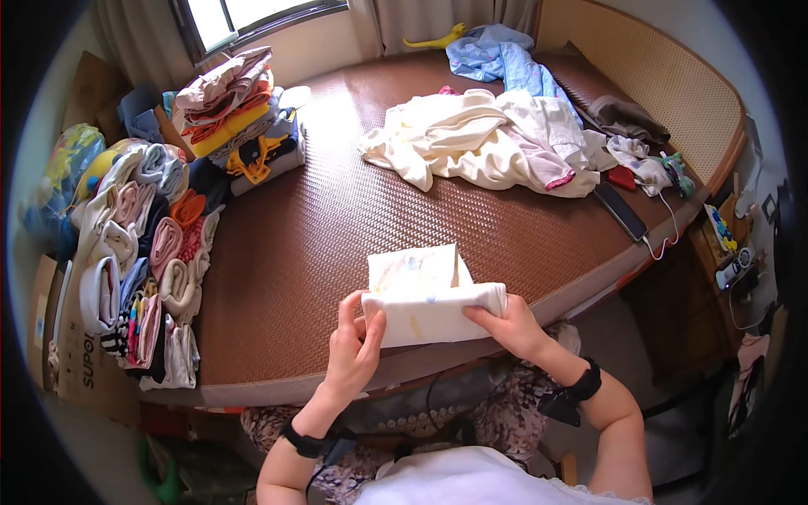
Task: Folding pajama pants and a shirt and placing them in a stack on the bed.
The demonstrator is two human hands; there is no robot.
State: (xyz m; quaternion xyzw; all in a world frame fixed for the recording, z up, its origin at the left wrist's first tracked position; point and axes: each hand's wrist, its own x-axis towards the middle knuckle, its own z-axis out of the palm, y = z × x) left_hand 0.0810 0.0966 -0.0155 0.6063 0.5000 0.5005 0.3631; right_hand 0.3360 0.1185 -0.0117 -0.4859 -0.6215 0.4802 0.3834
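Note:
A folded white cloth [433,316] with faint blue and yellow prints is held between my two hands over the near edge of the bed. My left hand [352,343] grips its left end, the thumb on the near face and the fingers behind. At the right end, my right hand [512,325] pinches it with the thumb in front. The far layer of the cloth stands up above the folded near part, and its top edge slopes. Whether it is a garment I cannot tell.
Rolled clothes [166,244] fill the bed's left side, beside a tall stack of folded clothes [231,109]. A loose heap of cream clothes [471,135] lies at the far right, near a phone [620,212] on a white cable. The brown woven mat [278,278] covers the bed.

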